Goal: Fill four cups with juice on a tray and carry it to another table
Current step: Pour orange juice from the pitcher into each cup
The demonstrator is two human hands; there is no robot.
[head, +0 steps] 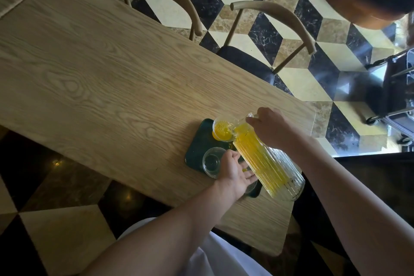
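A dark green tray [198, 141] lies near the right end of the wooden table [100, 69]. My right hand [272, 127] grips the handle of a ribbed glass pitcher [266, 163] of orange juice, tipped so juice runs into a clear cup [221, 131] at the tray's far corner. That cup holds orange juice. An empty clear cup [212, 162] stands on the tray's near left. My left hand [235, 171] lies flat with fingers spread under the pitcher's body, next to the empty cup. The pitcher and my left hand hide the rest of the tray.
Two wooden chairs [275, 36] with curved backs stand along the table's far side. The floor has black, cream and brown tiles. A dark wheeled cart [394, 92] stands at the right. The table's near edge is close to my body.
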